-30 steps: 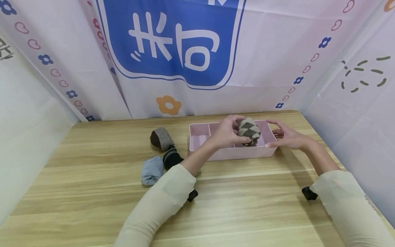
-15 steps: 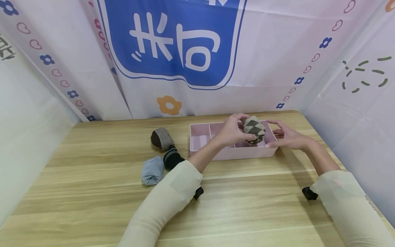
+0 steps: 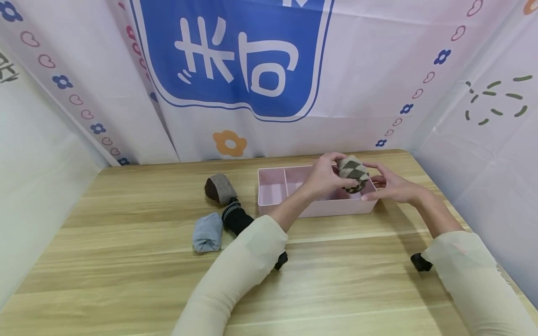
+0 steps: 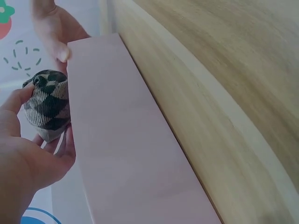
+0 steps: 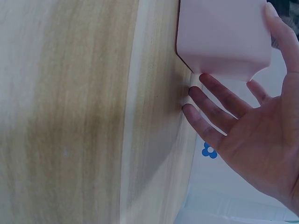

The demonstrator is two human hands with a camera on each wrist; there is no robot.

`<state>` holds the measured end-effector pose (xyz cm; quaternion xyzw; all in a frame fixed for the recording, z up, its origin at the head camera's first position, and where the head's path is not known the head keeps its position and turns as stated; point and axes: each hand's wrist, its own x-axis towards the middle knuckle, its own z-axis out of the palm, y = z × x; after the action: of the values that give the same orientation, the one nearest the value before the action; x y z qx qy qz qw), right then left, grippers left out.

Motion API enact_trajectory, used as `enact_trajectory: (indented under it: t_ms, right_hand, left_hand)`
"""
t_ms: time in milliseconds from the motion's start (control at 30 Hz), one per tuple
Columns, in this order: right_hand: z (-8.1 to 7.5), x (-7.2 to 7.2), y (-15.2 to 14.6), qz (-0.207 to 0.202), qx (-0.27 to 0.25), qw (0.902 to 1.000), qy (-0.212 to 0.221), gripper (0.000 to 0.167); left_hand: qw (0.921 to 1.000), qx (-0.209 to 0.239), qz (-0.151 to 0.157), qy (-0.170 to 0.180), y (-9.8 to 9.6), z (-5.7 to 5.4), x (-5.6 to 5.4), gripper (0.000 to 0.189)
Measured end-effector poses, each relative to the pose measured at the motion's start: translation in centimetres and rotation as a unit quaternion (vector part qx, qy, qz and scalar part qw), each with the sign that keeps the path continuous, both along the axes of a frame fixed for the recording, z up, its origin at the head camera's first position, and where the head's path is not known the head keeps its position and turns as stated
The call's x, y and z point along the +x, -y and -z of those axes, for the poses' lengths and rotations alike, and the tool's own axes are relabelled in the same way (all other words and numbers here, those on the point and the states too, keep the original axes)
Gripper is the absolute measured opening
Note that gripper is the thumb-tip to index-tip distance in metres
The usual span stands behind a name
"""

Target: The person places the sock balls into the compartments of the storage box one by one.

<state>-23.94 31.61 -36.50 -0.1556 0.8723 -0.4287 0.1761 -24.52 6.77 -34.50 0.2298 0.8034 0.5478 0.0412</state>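
Note:
My left hand (image 3: 325, 179) holds a balled-up sock (image 3: 353, 170) with a grey-green and beige diamond pattern, thumb on the near side and fingers behind. The sock is over the right-hand compartment of a pink divided box (image 3: 313, 209); in the left wrist view the sock (image 4: 46, 105) shows beside the box's upper edge. My right hand (image 3: 392, 186) grips the box's right end, thumb at the front corner and index finger at the back corner. Seen from the right wrist, the other fingers (image 5: 212, 109) spread by the end wall.
On the wooden table (image 3: 126, 280), left of the box, lie a grey-and-brown rolled sock (image 3: 220, 188), a black one (image 3: 236, 218) partly behind the left sleeve, and a light blue one (image 3: 208, 232). A printed cloth (image 3: 357, 126) hangs behind the table.
My left hand has carried the diamond-patterned sock rightward along the box, toward its right end. The right hand and the box have stayed in place.

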Motion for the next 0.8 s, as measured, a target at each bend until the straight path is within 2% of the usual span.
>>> enact_trajectory:
  t_ms: [233, 433, 567, 800]
  right_hand:
    - [0.1, 0.0, 0.1, 0.0, -0.002, 1.0, -0.004, 0.098]
    - [0.1, 0.0, 0.1, 0.005, -0.003, 1.0, 0.003, 0.097]
    - [0.2, 0.0, 0.0, 0.005, -0.008, 0.9999, 0.006, 0.097]
    - [0.2, 0.0, -0.1, 0.003, -0.004, 0.9999, 0.01, 0.099]
  left_hand:
    - [0.9978, -0.055, -0.014, -0.033, -0.8, 0.3, -0.1, 0.065]
    - [0.9966, -0.068, 0.006, -0.046, -1.3, 0.6, -0.1, 0.064]
    - [0.993, -0.092, 0.024, -0.07, -1.5, 0.9, -0.1, 0.064]
    - [0.9886, -0.123, 0.014, -0.086, -1.8, 0.9, -0.3, 0.063]
